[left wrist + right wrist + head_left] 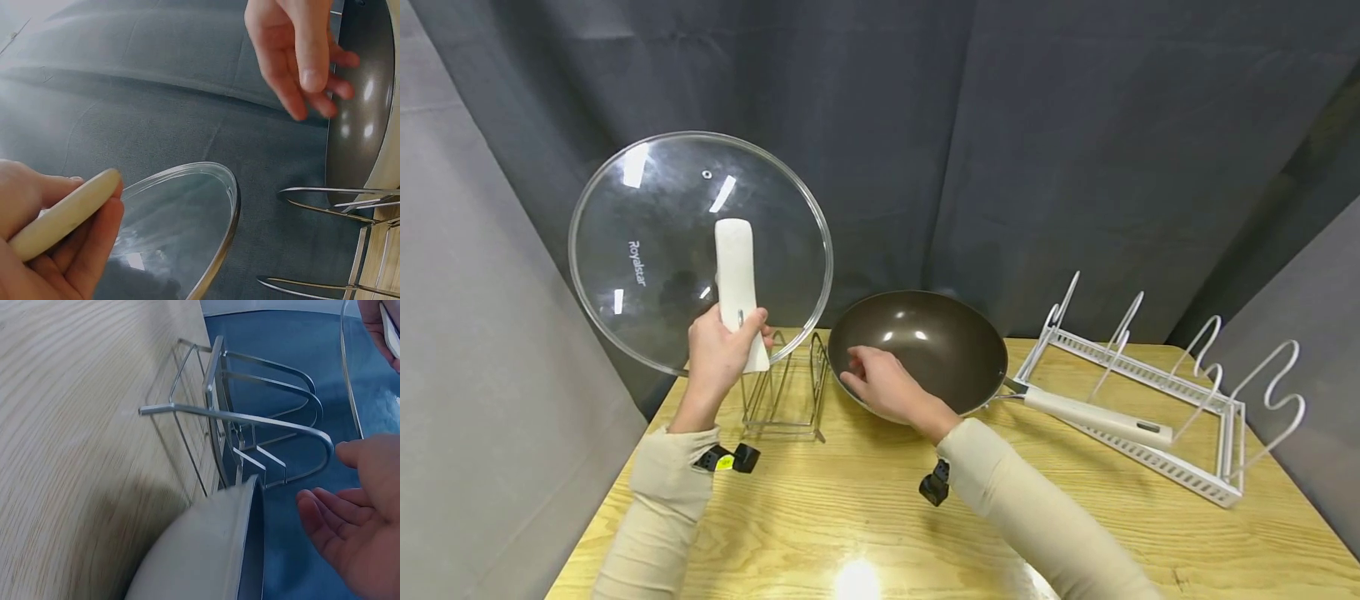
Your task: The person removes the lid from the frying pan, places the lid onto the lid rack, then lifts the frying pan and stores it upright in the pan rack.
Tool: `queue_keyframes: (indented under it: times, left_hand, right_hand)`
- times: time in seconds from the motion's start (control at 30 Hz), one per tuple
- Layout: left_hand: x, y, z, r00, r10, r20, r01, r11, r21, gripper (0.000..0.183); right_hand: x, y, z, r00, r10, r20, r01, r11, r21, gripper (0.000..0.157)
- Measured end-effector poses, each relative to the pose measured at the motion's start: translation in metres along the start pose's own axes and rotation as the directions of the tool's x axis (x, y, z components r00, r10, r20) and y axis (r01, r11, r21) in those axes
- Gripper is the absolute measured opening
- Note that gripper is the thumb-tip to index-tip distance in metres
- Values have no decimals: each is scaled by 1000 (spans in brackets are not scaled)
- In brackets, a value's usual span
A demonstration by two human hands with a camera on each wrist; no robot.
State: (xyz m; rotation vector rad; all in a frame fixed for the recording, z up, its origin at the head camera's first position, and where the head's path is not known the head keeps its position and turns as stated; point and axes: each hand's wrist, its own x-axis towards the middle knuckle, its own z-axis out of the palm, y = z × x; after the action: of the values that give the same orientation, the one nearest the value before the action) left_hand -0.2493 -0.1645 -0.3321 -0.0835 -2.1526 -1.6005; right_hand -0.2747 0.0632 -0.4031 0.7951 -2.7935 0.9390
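In the head view my left hand [721,346] grips the white handle [735,267] of a large round glass pot lid [677,217], raised above the left part of the table. The lid's face is turned toward me. My right hand [886,383], fingers loosely bent, hovers over the left side of a dark wok [940,350] and holds nothing. The left wrist view has the thumb and fingers wrapped round the handle [69,215]. Behind the lid's lower edge stands a small silver wire rack [784,396]; its upright loops show in the right wrist view, near my right fingertips [309,503].
The wok's light handle [1097,417] points right and overlaps a white rack [1225,492] with tall wavy dividers. A wooden table [820,517] bears everything. Dark grey curtain [1037,150] hangs behind it, with lighter fabric at both sides.
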Motion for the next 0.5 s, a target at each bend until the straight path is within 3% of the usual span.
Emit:
queue_keyframes:
  times: [0.27, 0.5]
  left_hand:
    - [1, -4, -3, 1000, 12, -28, -11, 999, 30, 26]
    - [2, -6, -2, 997, 44, -59, -41, 998, 56, 23]
  right_hand:
    - [18, -16, 17, 1000, -8, -20, 9, 998, 58, 35]
    - [31, -23, 30, 997, 36, -63, -30, 994, 107, 35]
